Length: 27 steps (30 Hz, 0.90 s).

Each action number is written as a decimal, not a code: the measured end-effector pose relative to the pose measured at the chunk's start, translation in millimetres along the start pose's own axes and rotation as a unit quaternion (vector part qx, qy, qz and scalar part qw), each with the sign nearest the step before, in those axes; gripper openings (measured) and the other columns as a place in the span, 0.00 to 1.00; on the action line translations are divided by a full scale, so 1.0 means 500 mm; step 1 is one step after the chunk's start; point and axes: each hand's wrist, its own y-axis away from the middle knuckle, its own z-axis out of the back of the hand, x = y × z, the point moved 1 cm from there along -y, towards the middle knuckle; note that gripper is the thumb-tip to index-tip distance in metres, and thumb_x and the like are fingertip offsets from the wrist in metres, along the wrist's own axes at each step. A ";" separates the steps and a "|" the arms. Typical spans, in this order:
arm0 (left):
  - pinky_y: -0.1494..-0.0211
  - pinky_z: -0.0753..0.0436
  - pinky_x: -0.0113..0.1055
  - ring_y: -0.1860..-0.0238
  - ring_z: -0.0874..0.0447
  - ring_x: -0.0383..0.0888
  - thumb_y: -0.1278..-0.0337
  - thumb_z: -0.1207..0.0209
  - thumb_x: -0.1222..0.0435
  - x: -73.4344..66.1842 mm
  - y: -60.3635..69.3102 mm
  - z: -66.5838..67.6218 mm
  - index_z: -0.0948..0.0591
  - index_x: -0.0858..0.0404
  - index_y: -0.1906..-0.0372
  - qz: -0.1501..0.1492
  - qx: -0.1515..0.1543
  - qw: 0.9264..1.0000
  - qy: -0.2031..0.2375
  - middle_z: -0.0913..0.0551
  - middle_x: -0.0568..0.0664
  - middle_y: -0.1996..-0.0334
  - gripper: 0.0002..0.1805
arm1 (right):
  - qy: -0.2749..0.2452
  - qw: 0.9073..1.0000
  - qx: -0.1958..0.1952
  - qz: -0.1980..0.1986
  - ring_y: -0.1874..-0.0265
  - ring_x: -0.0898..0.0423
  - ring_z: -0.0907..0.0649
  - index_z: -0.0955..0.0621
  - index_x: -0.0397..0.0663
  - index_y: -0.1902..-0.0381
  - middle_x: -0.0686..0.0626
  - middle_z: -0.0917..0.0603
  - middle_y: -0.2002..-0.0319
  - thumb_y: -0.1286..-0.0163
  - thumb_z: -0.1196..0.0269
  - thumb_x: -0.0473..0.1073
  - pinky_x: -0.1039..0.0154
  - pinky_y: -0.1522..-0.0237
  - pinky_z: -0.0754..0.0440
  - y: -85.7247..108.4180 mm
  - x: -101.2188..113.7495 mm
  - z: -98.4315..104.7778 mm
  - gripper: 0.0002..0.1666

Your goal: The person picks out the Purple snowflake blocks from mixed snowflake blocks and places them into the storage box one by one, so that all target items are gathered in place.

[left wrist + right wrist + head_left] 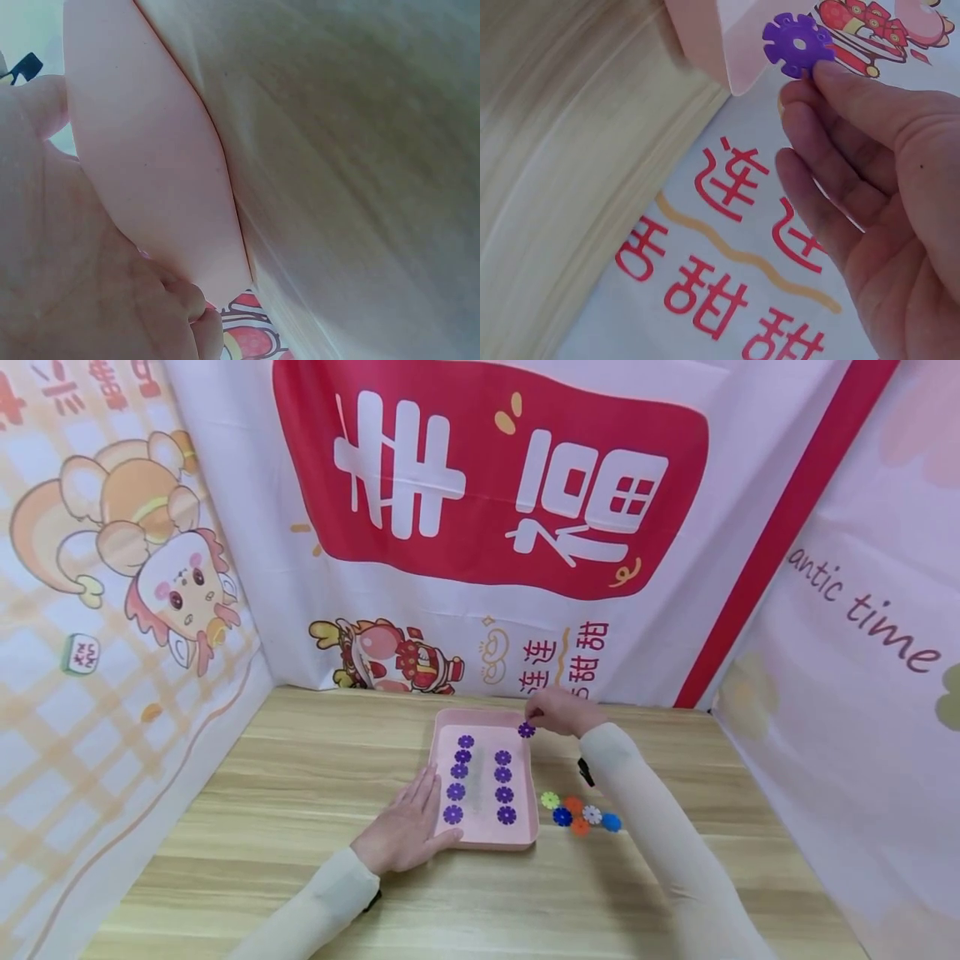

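Observation:
A pink tray (pixel 480 835) lies on the wooden table, with purple snowflake discs (pixel 504 794) set in two columns inside it. My right hand (pixel 561 711) pinches one purple snowflake disc (pixel 798 45) between thumb and forefinger, above the tray's far right corner. In the right wrist view the disc stands clear of the tray wall (pixel 705 37). Against the tray's left side rests my left hand (pixel 405 827), fingers extended along the rim and thumb at the near edge. The left wrist view shows its palm (pixel 67 247) beside the pink wall (pixel 150 142).
Right of the tray, several loose discs lie together on the table: a yellow-green one (pixel 550 800), a dark blue one (pixel 562 817), orange ones, a white one (pixel 592 814) and a light blue one (pixel 611 822). Printed cloth (pixel 495 485) hangs behind the table and along both sides.

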 end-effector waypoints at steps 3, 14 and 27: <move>0.12 0.46 0.56 0.13 0.59 0.63 0.22 0.56 0.35 0.000 0.000 -0.002 0.50 0.74 0.17 -0.001 0.000 1.000 0.004 0.62 0.66 0.14 0.53 | 0.012 1.000 -0.017 0.012 0.64 0.59 0.13 0.09 0.48 0.59 0.50 0.07 0.61 0.24 0.33 0.38 0.63 0.56 0.11 -0.022 0.002 -0.013 0.06; 0.12 0.47 0.56 0.13 0.59 0.63 0.22 0.55 0.35 -0.001 0.001 -0.007 0.50 0.73 0.16 -0.002 0.000 1.000 0.006 0.61 0.66 0.14 0.53 | -0.013 1.000 -0.011 0.005 0.68 0.61 0.13 0.09 0.48 0.60 0.47 0.07 0.61 0.23 0.35 0.37 0.67 0.61 0.12 -0.079 -0.007 -0.088 0.08; 0.12 0.45 0.56 0.13 0.58 0.64 0.22 0.56 0.35 0.002 0.002 0.002 0.50 0.74 0.17 -0.004 -0.011 1.000 -0.003 0.60 0.67 0.14 0.53 | -0.035 0.999 0.015 -0.013 0.79 0.62 0.27 0.12 0.36 0.67 0.45 0.14 0.73 0.23 0.37 0.33 0.70 0.73 0.26 -0.123 -0.011 -0.122 0.12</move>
